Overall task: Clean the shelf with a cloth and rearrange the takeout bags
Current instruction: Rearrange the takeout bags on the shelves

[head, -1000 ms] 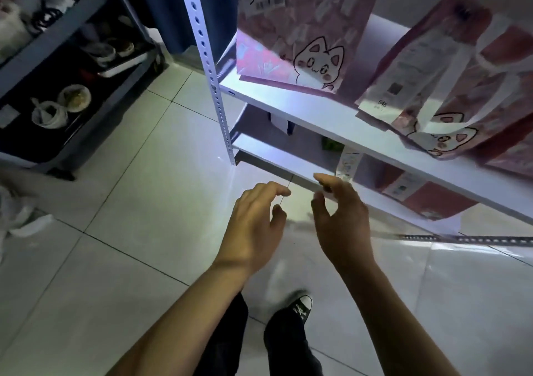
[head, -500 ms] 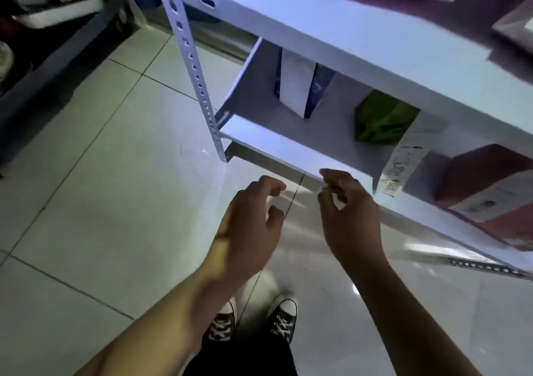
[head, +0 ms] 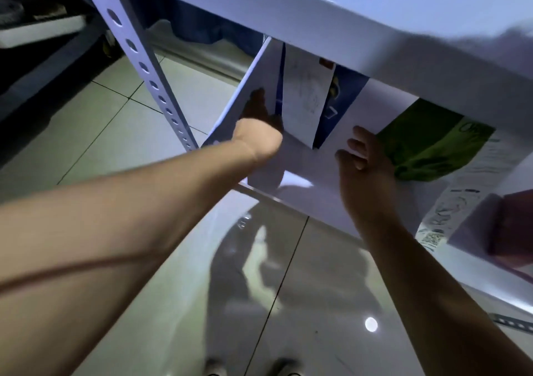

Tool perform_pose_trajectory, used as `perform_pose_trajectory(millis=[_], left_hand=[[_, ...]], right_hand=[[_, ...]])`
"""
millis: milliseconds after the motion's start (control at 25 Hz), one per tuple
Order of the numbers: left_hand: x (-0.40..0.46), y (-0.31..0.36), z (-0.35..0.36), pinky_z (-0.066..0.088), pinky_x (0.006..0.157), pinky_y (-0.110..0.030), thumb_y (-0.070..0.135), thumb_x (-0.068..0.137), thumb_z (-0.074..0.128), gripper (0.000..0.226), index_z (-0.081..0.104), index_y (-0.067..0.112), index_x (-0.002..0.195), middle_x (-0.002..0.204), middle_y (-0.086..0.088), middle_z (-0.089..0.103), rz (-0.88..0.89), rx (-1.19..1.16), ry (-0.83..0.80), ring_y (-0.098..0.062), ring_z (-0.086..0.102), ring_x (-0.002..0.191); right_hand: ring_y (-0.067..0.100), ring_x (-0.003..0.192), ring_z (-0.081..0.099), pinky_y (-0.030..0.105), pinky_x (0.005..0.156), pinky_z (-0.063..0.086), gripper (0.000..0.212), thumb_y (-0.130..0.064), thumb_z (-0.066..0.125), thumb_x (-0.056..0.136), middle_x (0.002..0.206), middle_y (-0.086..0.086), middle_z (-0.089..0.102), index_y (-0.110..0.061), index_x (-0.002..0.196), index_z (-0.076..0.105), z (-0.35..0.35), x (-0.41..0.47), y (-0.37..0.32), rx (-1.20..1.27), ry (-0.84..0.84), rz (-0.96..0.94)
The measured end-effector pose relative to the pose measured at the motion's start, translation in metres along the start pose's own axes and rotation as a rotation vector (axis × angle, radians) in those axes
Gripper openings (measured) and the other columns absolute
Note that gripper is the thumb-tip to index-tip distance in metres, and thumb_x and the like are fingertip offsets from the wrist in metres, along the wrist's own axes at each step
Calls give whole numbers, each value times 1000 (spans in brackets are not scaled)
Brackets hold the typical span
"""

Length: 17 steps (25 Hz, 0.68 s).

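Takeout bags stood on the lower shelf (head: 302, 173) of a white rack in the head view. A blue and white bag (head: 305, 99) with a long receipt down its front stood just beyond the left hand (head: 259, 136), which reached in at the bag's left side; its fingers were lost in shadow, so I cannot tell whether they gripped anything. The right hand (head: 364, 162) hovered over the shelf board with fingers relaxed and spread, holding nothing. Just to its right lay a green bag (head: 427, 148), and farther right a dark red bag (head: 510, 225) with a hanging receipt (head: 450, 205). The upper shelf (head: 346, 21) overhung both hands. A perforated upright post (head: 138, 58) rose left of the left forearm. Below the arms lay glossy floor tiles (head: 144, 274).
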<state>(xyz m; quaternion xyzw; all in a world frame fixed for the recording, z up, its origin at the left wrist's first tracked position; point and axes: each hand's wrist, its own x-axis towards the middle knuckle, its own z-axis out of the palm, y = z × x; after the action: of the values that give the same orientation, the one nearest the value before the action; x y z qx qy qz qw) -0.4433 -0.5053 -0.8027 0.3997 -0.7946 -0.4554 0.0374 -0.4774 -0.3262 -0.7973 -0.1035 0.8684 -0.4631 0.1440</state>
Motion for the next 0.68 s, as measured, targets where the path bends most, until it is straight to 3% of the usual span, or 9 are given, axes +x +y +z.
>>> perform_pose_trajectory(millis=[120, 280, 440, 480, 560, 680], left_hand=[[30, 18, -5, 23, 118, -32, 4, 99, 42, 63, 16, 5, 156, 160, -15, 29, 39, 43, -69, -27, 31, 146], [36, 25, -7, 37, 108, -30, -6, 92, 38, 49, 46, 3, 140, 139, -16, 54, 127, 29, -111, -30, 49, 129], [14, 14, -8, 39, 78, -27, 13, 99, 42, 28, 60, 6, 121, 125, -17, 63, 112, 47, 4, -37, 58, 113], [7, 8, -8, 37, 74, -25, 14, 99, 46, 26, 61, 7, 117, 120, -17, 66, 97, 26, 11, -37, 60, 109], [-11, -3, -9, 37, 69, -21, 11, 96, 50, 24, 65, 11, 115, 111, -16, 69, 44, -46, 24, -35, 62, 102], [-48, -16, -12, 44, 58, -23, 12, 95, 48, 18, 66, 9, 97, 84, -17, 67, 9, -132, 18, -29, 58, 72]], right_hand=[[-1, 113, 50, 4, 82, 38, 54, -17, 57, 100, 147, -5, 51, -27, 151, 40, 5, 12, -8, 72, -9, 31], [1, 116, 53, 10, 90, 45, 47, -14, 51, 103, 143, -4, 55, -25, 148, 44, 11, 13, -15, 114, -25, 7], [17, 106, 63, 41, 97, 52, 34, -13, 44, 106, 122, 3, 67, -15, 137, 57, 11, 8, -15, 78, 94, -31], [18, 104, 64, 42, 97, 52, 33, -12, 44, 106, 118, 3, 67, -14, 136, 59, 9, 6, -15, 74, 115, -24], [13, 99, 63, 33, 94, 54, 31, -11, 46, 105, 114, 4, 69, -12, 132, 63, 6, -3, -14, 62, 144, -12], [11, 78, 59, 5, 71, 42, 24, -5, 51, 102, 96, 2, 69, -7, 116, 70, -1, -27, -14, 1, 190, -61]])
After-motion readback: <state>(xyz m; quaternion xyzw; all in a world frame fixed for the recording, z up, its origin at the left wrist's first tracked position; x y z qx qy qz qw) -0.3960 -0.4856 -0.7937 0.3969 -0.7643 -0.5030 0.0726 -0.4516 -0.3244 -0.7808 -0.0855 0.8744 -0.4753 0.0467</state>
